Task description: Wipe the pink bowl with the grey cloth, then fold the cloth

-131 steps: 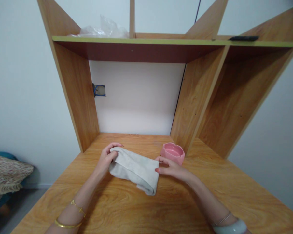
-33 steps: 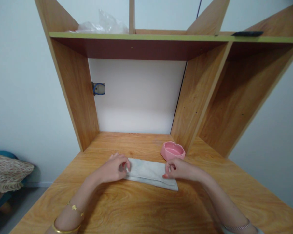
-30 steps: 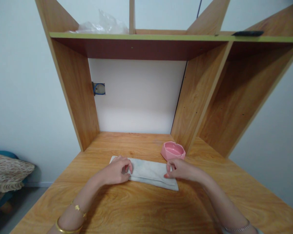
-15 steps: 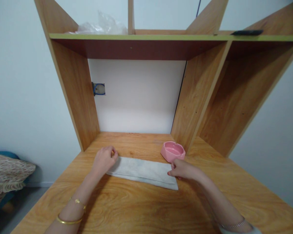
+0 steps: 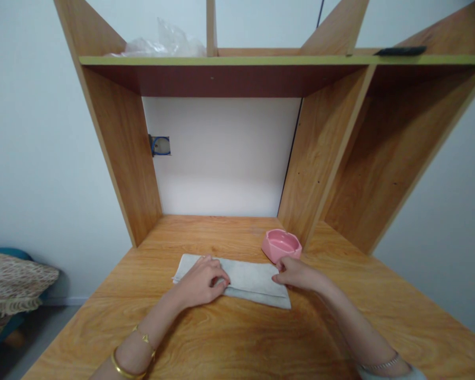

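Note:
A pale grey cloth (image 5: pixel 249 277), folded into a long strip, lies flat on the wooden desk. My left hand (image 5: pixel 206 279) rests over its left half, thumb and forefinger pinched together at the upper layer's front edge. At the cloth's right end, my right hand (image 5: pixel 295 273) pinches the edge between thumb and fingers. Just behind that hand stands a pink angular ashtray (image 5: pixel 281 245). The fingertips of both hands are partly hidden.
A wooden shelf unit rises from the desk (image 5: pixel 221 338), with upright panels (image 5: pixel 320 158) left and right. Clear plastic wrapping (image 5: pixel 166 45) and a dark flat object (image 5: pixel 401 51) lie on the upper shelf. An uncovered wall socket box (image 5: pixel 160 145) shows at the back.
My left hand has moved right and slightly nearer, from the cloth's left end onto its middle-left front edge. The right hand stays at the right end.

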The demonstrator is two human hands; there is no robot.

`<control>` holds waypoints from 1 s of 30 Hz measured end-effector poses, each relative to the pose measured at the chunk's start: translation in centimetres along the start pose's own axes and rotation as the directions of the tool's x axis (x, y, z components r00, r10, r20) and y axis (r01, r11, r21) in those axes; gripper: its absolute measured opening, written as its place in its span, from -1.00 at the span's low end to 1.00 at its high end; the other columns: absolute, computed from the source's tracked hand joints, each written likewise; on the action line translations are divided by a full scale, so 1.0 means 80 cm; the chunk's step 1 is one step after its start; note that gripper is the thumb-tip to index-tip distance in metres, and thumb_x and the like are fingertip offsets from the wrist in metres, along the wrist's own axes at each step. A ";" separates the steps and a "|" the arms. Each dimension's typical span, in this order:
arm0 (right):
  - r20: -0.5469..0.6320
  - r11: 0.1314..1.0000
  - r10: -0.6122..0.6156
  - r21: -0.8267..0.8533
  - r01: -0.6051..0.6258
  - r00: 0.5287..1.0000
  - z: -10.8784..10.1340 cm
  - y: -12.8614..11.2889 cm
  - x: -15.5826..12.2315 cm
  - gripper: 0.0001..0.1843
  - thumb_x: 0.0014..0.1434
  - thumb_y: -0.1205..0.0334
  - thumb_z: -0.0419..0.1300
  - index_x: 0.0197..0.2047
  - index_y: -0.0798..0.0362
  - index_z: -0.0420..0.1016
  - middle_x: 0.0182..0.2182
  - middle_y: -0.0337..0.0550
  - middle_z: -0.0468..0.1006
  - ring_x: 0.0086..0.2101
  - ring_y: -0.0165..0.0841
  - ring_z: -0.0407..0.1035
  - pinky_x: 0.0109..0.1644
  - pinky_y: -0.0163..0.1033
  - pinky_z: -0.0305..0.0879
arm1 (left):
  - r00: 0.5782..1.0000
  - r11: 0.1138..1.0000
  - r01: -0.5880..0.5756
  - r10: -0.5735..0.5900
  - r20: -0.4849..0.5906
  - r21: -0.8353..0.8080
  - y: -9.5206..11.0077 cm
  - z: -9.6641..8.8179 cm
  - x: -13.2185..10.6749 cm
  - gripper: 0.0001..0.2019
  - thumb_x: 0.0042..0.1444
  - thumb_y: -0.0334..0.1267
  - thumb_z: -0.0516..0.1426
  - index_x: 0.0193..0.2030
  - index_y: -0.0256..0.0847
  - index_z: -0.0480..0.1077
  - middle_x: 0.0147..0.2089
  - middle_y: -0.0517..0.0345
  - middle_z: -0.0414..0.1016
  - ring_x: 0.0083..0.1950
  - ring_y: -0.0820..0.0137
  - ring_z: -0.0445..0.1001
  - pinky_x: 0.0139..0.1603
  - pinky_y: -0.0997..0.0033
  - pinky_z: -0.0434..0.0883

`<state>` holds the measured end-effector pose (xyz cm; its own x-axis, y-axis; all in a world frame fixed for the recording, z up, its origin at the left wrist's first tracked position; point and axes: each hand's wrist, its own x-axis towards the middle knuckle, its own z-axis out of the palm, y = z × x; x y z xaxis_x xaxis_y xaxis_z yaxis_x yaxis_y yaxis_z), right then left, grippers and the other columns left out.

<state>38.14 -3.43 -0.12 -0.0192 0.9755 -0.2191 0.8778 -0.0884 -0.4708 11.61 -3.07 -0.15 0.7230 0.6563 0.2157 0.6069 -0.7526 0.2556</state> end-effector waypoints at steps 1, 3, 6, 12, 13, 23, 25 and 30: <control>-0.012 1.000 -0.010 0.012 0.010 1.000 -0.001 0.001 0.001 -0.90 -0.20 0.33 0.12 -0.55 0.08 0.22 -0.64 -0.32 0.28 -0.58 -0.48 0.17 -0.54 -0.39 -0.03 | 1.000 1.000 0.000 0.000 0.004 -0.003 -0.001 0.000 0.000 -0.79 0.13 -0.23 -0.03 -0.30 -0.12 0.43 -0.40 0.15 0.32 -0.26 0.35 0.24 -0.23 0.38 0.13; -0.033 0.999 -0.037 0.033 0.038 0.999 -0.009 0.001 -0.001 -0.90 -0.21 0.34 0.10 -0.55 0.08 0.20 -0.62 -0.33 0.26 -0.56 -0.49 0.15 -0.53 -0.39 -0.03 | 1.000 1.000 -0.007 0.007 0.007 -0.007 0.002 0.002 -0.001 -0.79 0.13 -0.23 -0.03 -0.29 -0.11 0.43 -0.39 0.15 0.32 -0.24 0.34 0.24 -0.23 0.38 0.13; -0.066 0.988 -0.111 0.101 0.117 0.992 -0.030 -0.004 -0.010 -0.91 -0.20 0.30 0.05 -0.58 0.05 0.15 -0.62 -0.36 0.19 -0.55 -0.50 0.11 -0.53 -0.39 -0.05 | 1.000 0.999 -0.031 0.031 0.007 -0.018 0.016 0.008 -0.001 -0.79 0.13 -0.23 -0.03 -0.22 -0.07 0.42 -0.37 0.16 0.32 -0.22 0.33 0.24 -0.21 0.38 0.13; -0.176 0.909 -0.123 0.374 0.182 0.977 -0.063 -0.016 -0.033 -0.84 -0.26 0.16 0.02 -0.57 0.02 0.09 -0.63 -0.40 0.09 -0.59 -0.50 0.04 -0.54 -0.38 -0.04 | 0.988 1.000 -0.002 0.000 -0.157 -0.010 0.033 0.005 0.001 -0.76 0.11 -0.23 -0.05 -0.11 -0.06 0.34 -0.25 0.16 0.37 -0.18 0.32 0.25 -0.16 0.32 0.10; -0.191 0.909 -0.100 0.382 0.168 0.976 -0.065 -0.018 -0.035 -0.83 -0.27 0.17 0.03 -0.56 0.01 0.09 -0.64 -0.40 0.09 -0.59 -0.50 0.05 -0.54 -0.38 -0.04 | 0.974 0.998 0.067 -0.065 -0.215 0.002 0.028 0.000 0.001 -0.76 0.11 -0.27 -0.07 -0.14 -0.08 0.34 -0.24 0.16 0.39 -0.17 0.32 0.26 -0.16 0.31 0.09; -0.244 0.984 -0.162 -0.116 0.137 0.956 -0.034 -0.101 0.000 -0.79 -0.14 0.37 0.06 -0.34 0.07 0.18 -0.51 -0.24 0.38 -0.48 -0.42 0.27 -0.50 -0.39 0.01 | 0.851 0.789 0.525 -0.493 -0.181 0.320 -0.027 -0.009 0.003 -0.65 0.06 -0.33 -0.15 -0.51 -0.27 0.41 -0.38 -0.09 0.48 -0.23 0.20 0.39 -0.20 0.23 0.11; -0.207 0.975 -0.200 -0.134 0.175 0.958 -0.014 -0.129 0.008 -0.74 -0.13 0.37 0.09 -0.28 0.09 0.20 -0.45 -0.17 0.44 -0.44 -0.39 0.31 -0.49 -0.39 0.02 | 0.843 0.776 0.537 -0.508 -0.177 0.332 -0.027 -0.007 0.003 -0.64 0.07 -0.33 -0.16 -0.50 -0.29 0.42 -0.36 -0.12 0.49 -0.22 0.18 0.40 -0.20 0.21 0.11; -0.138 0.959 -0.251 -0.167 0.228 0.958 0.037 -0.183 0.023 -0.62 -0.10 0.35 0.09 -0.14 0.18 0.20 -0.34 0.02 0.50 -0.36 -0.26 0.38 -0.47 -0.34 0.06 | 0.831 0.754 0.551 -0.535 -0.151 0.358 -0.030 -0.005 0.003 -0.61 0.11 -0.34 -0.19 -0.44 -0.33 0.44 -0.33 -0.15 0.49 -0.22 0.17 0.43 -0.21 0.21 0.14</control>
<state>23.84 -0.94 3.88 -0.1728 0.9846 0.0265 0.9176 0.1707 -0.3589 10.23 -1.07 -0.36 0.2264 0.9563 0.1849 0.9739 -0.2255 -0.0259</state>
